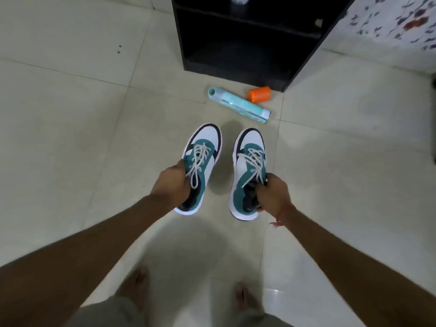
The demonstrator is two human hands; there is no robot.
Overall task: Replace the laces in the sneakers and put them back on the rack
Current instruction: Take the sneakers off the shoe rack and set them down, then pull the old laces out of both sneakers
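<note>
**Teal-and-white sneakers held over a tiled floor**

Teal, white and black, the two sneakers hang side by side in front of us, one in each hand, above pale floor tiles point(70, 142). We reach both arms forward and down, nearly straight and converging toward the middle of the view. Our left hand point(171, 182) grips the left sneaker point(201, 166) at the collar, fingers curled into the opening from the outer side. Our right hand point(273, 192) grips the right sneaker point(247, 171) the same way, fingers tucked into its opening; a red thread point(279, 218) circles that wrist.

Both shoes run lengthwise away from us, toes pointing ahead toward the black rack point(247, 55) and heels nearest our body. They sit near each other without touching, the left one angled slightly rightward at the toe. Each has a white toe panel edged in black, a teal midsection and heel, and a white sole. Off-white laces point(199, 159) cross up each tongue, with loose loops trailing by our fingers.

Between the shoes and the rack, a light-teal bottle point(238, 105) lies on its side, with an orange cap point(259, 94) just beside it. A floral-patterned surface point(389, 27) stands to the right of the rack. Our bare feet point(139, 286) show at the bottom of the view.
</note>
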